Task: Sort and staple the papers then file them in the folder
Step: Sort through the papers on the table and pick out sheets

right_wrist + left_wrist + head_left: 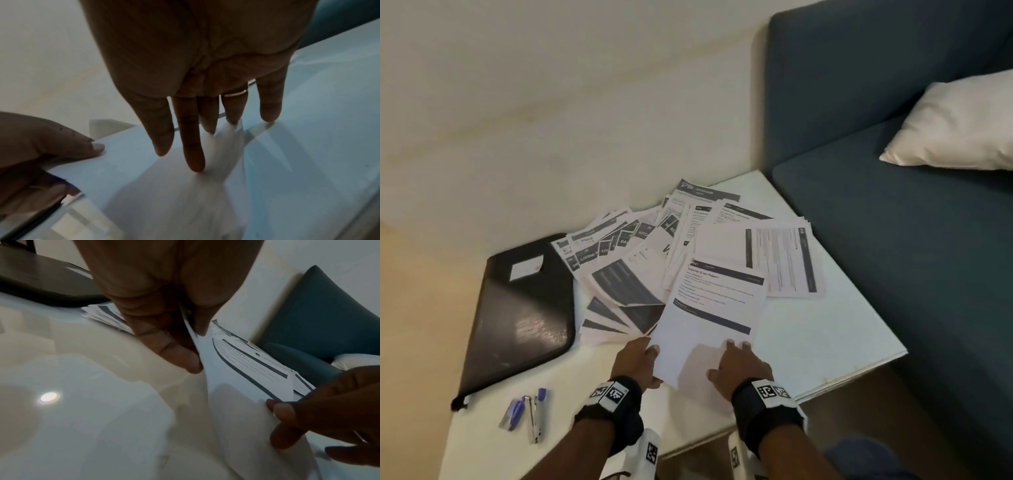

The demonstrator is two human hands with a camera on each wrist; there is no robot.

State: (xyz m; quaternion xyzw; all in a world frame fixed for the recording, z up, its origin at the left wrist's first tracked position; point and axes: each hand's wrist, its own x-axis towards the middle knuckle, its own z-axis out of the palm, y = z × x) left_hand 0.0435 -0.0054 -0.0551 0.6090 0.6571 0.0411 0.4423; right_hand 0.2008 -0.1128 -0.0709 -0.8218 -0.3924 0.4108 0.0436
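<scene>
A printed sheet [714, 310] with a dark header lies at the near edge of the scattered papers [650, 246] on the white table [825, 342]. My left hand [638, 358] pinches its left edge between thumb and fingers, seen close up in the left wrist view as the left hand [164, 345] on the sheet [236, 386]. My right hand [739, 363] rests flat on the sheet's lower right part, and the right hand [193, 146] has straight fingers touching the sheet [133, 170]. A black folder [524, 315] lies shut to the left. A stapler [536, 414] lies near the front left.
A small blue item [513, 413] lies beside the stapler. A blue sofa [911, 222] with a white pillow [959, 126] stands against the table's right side. A cream wall [551, 120] runs behind the table. The table's front edge is just under my wrists.
</scene>
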